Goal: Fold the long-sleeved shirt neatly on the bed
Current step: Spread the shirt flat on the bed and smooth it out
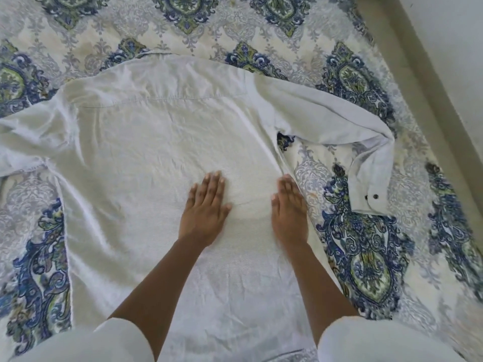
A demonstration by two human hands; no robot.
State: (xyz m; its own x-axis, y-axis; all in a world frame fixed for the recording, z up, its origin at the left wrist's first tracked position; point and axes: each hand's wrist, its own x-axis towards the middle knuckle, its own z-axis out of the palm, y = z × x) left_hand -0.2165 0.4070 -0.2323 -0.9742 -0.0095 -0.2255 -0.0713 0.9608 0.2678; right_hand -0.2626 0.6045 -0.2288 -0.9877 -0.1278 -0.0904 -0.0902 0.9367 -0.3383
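A white long-sleeved shirt [146, 142] lies spread back-up on the bed, collar end away from me. Its right sleeve [339, 116] runs out to the right, bends and doubles back, ending in a buttoned cuff [368, 189]. Its left sleeve [23, 142] stretches off the left edge of view. My left hand [206, 205] lies flat, fingers straight, on the lower middle of the shirt body. My right hand [288, 207] lies flat on the shirt's right side edge, fingers straight. Neither hand grips the cloth.
The bed carries a cream cover [366, 257] with a blue and green medallion pattern, showing all around the shirt. The bed's right edge runs diagonally at the upper right, with pale floor or wall [449, 61] beyond it.
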